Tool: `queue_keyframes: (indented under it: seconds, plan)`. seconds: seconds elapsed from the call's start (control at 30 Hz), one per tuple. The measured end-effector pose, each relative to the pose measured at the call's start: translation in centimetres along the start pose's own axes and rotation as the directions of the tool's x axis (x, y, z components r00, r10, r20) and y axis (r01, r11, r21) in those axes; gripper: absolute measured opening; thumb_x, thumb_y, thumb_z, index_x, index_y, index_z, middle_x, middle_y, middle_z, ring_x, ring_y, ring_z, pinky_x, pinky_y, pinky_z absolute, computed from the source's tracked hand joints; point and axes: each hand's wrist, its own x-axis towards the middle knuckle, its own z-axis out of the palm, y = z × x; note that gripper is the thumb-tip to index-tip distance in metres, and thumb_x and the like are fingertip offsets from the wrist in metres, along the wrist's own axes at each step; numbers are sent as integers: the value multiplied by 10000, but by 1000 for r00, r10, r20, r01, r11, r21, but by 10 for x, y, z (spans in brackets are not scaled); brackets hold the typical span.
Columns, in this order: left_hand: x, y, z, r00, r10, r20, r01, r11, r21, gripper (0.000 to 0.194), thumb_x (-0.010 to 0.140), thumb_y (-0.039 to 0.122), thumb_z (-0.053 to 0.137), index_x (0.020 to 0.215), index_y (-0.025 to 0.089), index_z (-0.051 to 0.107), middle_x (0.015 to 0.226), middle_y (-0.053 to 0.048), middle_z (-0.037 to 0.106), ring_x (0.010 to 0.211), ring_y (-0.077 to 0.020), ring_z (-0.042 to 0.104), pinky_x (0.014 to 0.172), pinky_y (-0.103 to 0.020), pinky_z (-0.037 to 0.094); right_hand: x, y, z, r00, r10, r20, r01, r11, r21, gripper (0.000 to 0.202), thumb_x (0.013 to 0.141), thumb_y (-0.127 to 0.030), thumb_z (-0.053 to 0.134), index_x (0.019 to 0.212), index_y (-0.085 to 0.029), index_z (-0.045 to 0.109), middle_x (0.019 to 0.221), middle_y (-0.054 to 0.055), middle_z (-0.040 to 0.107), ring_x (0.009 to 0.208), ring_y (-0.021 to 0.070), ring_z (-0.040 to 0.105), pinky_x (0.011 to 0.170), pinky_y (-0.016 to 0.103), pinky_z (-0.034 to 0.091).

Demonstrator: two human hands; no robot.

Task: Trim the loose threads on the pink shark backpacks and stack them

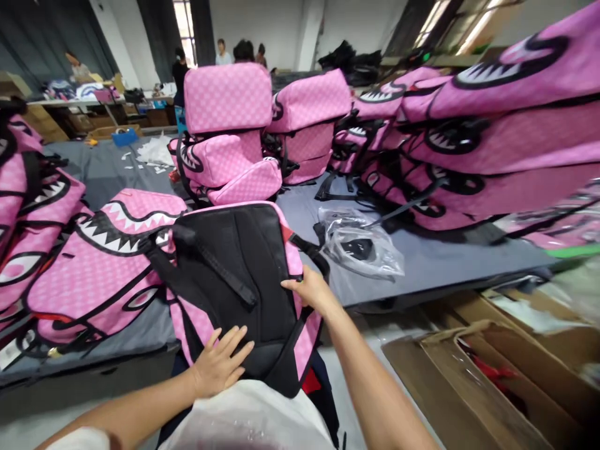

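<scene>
In front of me a pink backpack (234,269) lies with its black padded back and shoulder straps facing up, its near end overhanging the table edge against my body. My left hand (222,362) rests flat on the lower back panel, fingers spread. At the right side, my right hand (307,289) grips the backpack's edge, thumb on the back panel and the other fingers hidden beneath. Just left of it lies another pink backpack (112,250) with a shark-mouth print. A clear plastic bag (363,247) with something black inside sits to the right.
Stacked pink backpacks (227,100) stand along the far side, with a taller pile (506,137) at right. More backpacks (28,219) crowd the left end of the grey table (300,206). Open cardboard boxes (492,369) are on the floor at right. Several people appear in the background.
</scene>
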Motion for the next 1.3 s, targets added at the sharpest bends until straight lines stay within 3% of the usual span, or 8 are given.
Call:
queue_keyframes:
  seconds: [0.1,0.2,0.3,0.4,0.6,0.83,1.03,1.3]
  plan:
    - [30,-4,-24,993,31,-113,-39,997,-62,600,848,365,534,1442,301,488,1347,-86,635,1177,-309,625,945,-482,518,-10,-3,0,1000,15,-28,-14,1000,27,352,877,-459,659,1040,-152,604,945,127,744,884,257,713,683,285,458]
    - [106,-22,-62,974,136,-182,-141,990,-10,451,917,240,483,1363,231,553,1325,-110,631,1276,-285,541,1064,-492,425,-26,-9,-4,998,-15,-54,16,999,31,330,903,-447,631,1055,-157,598,968,149,744,892,271,713,704,296,448]
    - [194,-48,-86,980,177,-89,-168,981,101,340,975,349,457,1163,141,649,1201,-149,655,1220,-298,538,1109,-512,346,-35,-19,-9,993,-90,-79,96,993,71,316,908,-418,626,1092,-164,591,950,140,747,874,270,713,696,293,448]
    - [242,-69,-89,978,195,76,-207,958,200,399,977,454,450,909,135,679,858,-113,668,877,-241,604,914,-439,426,-35,-19,-11,987,-142,-71,153,974,168,260,876,-347,662,1054,-160,629,896,113,753,848,260,714,684,279,459]
    - [235,-79,-76,935,267,231,-306,940,150,411,960,470,507,734,157,647,716,-57,631,693,-176,549,740,-354,336,5,50,-29,967,-9,-255,85,954,288,374,1014,-393,340,1157,-201,627,1037,60,745,757,159,708,722,250,509]
    - [225,-79,-58,964,262,45,-265,960,87,326,946,403,531,721,178,602,700,-21,599,705,-174,511,824,-372,350,122,134,-31,919,322,-229,-312,947,80,644,950,-451,474,1412,-5,431,1282,348,562,1124,378,645,885,454,495]
    - [222,-82,-47,961,266,-74,-262,963,63,310,965,324,479,691,196,542,674,3,546,695,-153,458,812,-349,368,158,125,9,985,145,-98,-152,986,-69,472,972,-377,446,1412,-215,498,1370,234,515,1056,304,675,890,413,493]
    - [221,-70,-56,958,223,-178,-221,975,36,314,951,262,514,644,195,514,618,15,512,648,-141,420,758,-339,371,115,75,35,967,-250,44,252,967,-36,348,923,-274,498,1229,-254,663,1157,105,659,915,212,675,801,280,493]
